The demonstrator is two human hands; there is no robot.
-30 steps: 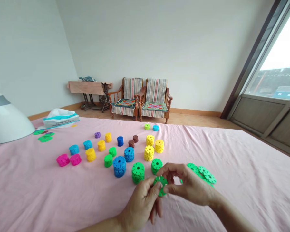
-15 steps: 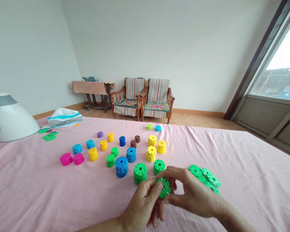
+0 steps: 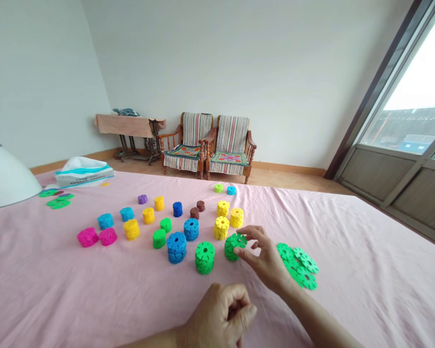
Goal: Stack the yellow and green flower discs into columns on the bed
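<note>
My right hand [image 3: 263, 256] pinches a green notched disc [image 3: 238, 240] and holds it on top of a short green stack [image 3: 231, 251]. My left hand [image 3: 221, 316] rests lower down near the front edge, fingers curled into a loose fist with nothing visible in it. A second green stack [image 3: 205, 257] and a blue stack [image 3: 176, 247] stand just left of the disc. Several loose green discs [image 3: 298, 264] lie flat to the right of my right hand.
Pink cloth [image 3: 94, 290] covers the table. Further back stand yellow stacks [image 3: 221, 227], pink stacks [image 3: 88, 237], cyan, purple and brown ones. A white appliance [image 3: 3, 176] and a tissue pack [image 3: 83, 178] sit far left. Two wooden chairs [image 3: 206, 147] stand beyond.
The right hand carried the green disc away from the left hand and up onto the green stack. The left hand let go and curled shut, staying low.
</note>
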